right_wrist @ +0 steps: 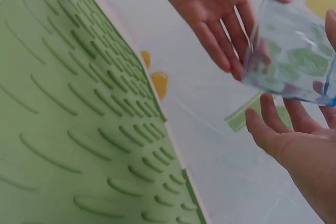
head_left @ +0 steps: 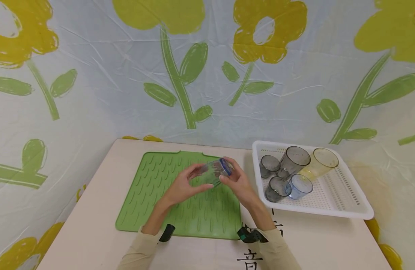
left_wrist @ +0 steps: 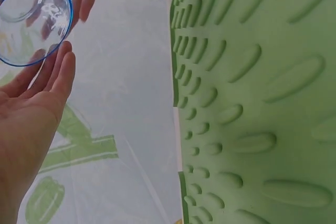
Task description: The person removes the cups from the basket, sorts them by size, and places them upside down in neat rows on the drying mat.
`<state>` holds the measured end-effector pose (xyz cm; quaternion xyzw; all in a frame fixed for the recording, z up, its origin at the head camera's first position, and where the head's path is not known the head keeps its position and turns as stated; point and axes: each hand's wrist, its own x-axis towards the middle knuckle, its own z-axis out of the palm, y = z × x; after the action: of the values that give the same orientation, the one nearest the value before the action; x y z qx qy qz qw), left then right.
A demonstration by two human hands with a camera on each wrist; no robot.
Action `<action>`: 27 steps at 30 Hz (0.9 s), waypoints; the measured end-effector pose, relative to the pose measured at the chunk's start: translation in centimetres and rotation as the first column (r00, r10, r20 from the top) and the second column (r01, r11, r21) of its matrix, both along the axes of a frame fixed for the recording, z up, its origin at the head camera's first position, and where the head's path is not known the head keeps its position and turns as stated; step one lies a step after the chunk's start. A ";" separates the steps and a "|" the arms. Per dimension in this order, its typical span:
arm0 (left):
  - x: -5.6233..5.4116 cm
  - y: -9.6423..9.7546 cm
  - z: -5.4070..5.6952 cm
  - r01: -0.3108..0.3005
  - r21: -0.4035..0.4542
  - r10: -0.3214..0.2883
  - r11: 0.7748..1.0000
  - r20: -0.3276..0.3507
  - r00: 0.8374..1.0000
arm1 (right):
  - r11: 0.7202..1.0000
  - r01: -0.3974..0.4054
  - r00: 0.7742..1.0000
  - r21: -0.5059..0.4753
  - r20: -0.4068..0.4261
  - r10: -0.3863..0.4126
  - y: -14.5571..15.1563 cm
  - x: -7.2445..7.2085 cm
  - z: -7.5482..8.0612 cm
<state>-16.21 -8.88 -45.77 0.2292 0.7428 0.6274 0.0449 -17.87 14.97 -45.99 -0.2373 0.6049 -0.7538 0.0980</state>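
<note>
Above the green ridged mat (head_left: 153,195), a clear drinking glass with a blue rim (head_left: 212,173) is tilted on its side between both hands. My right hand (head_left: 240,183) grips it near the rim, thumb in front and fingers behind. At the base end is my left hand (head_left: 182,189), fingers spread rather straight and thumb apart from them. In the right wrist view, the left thumb is close to the glass (right_wrist: 289,51); whether it presses cannot be told. The blue rim (left_wrist: 70,11) shows as a full circle in the left wrist view.
To the right on the pale table (head_left: 89,213) stands a white perforated basket (head_left: 329,213). It holds several glasses: a tall grey glass (head_left: 292,163), a yellow glass (head_left: 320,167), a blue glass (head_left: 299,187) and smaller grey ones. A flower-printed cloth (head_left: 214,75) hangs behind the table.
</note>
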 end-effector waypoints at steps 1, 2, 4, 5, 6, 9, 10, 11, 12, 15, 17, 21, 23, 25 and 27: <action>0.0 0.0 -0.1 -0.007 -0.026 0.007 1.000 -0.013 1.000 | 1.000 -0.003 1.000 -0.009 -0.010 0.003 -0.2 0.0 0.1; 0.0 0.0 -0.2 -0.014 -0.051 0.013 0.999 -0.031 0.999 | 1.000 -0.005 1.000 -0.013 -0.020 0.005 -0.4 -0.1 0.2; -0.1 -0.1 -0.3 -0.037 -0.096 0.031 0.995 -0.061 0.998 | 1.000 -0.008 0.999 -0.004 -0.042 0.008 -0.8 -0.2 0.5; -0.1 -0.1 -0.4 -0.045 -0.111 0.036 0.993 -0.081 0.996 | 1.000 -0.006 0.999 0.010 -0.051 0.007 -1.0 -0.2 0.6; -0.2 -0.1 -0.5 -0.053 -0.123 0.041 0.991 -0.101 0.994 | 1.000 -0.004 0.998 0.025 -0.058 0.005 -1.1 -0.3 0.7; -0.3 -0.1 -0.6 -0.067 -0.155 0.043 0.986 -0.151 0.988 | 0.997 0.010 0.998 0.083 -0.070 -0.005 -1.5 -0.4 1.0; -0.4 -0.2 -0.7 -0.068 -0.164 0.041 0.984 -0.165 0.986 | 0.995 0.016 0.997 0.100 -0.072 -0.009 -1.6 -0.5 1.0; -0.5 -0.2 -0.7 -0.068 -0.173 0.038 0.983 -0.172 0.984 | 0.993 0.022 0.997 0.116 -0.073 -0.014 -1.8 -0.6 1.0; -0.6 -0.3 -0.7 -0.068 -0.178 0.036 0.982 -0.178 0.983 | 0.991 0.028 0.997 0.134 -0.075 -0.018 -1.9 -0.7 1.0; -0.7 -0.5 -0.9 -0.067 -0.210 0.031 0.975 -0.170 0.985 | 0.983 0.054 0.995 0.176 -0.086 -0.039 -2.2 -0.7 0.9; -0.8 -0.8 -1.1 -0.071 -0.226 0.034 0.972 -0.160 0.986 | 0.978 0.075 0.993 0.194 -0.107 -0.054 -2.3 -0.9 0.8; -0.9 -1.7 -1.4 -0.064 -0.228 0.029 0.971 -0.153 0.988 | 0.958 0.138 0.982 0.251 -0.157 -0.100 -2.6 -1.2 0.3; -1.0 -2.3 -1.6 -0.079 -0.230 0.041 0.970 -0.167 0.985 | 0.945 0.172 0.976 0.278 -0.181 -0.124 -2.8 -1.4 0.2; -1.0 -2.8 -1.8 -0.099 -0.231 0.056 0.968 -0.186 0.981 | 0.937 0.195 0.970 0.289 -0.195 -0.142 -2.9 -1.6 0.1; -1.1 -3.4 -2.1 -0.126 -0.229 0.078 0.965 -0.212 0.974 | 0.934 0.208 0.968 0.292 -0.200 -0.153 -3.1 -1.8 0.2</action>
<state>-17.30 -12.30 -47.87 0.2455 0.8250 0.5078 -0.0354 -19.69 11.90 -45.81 -0.2272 0.7413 -0.6315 0.0111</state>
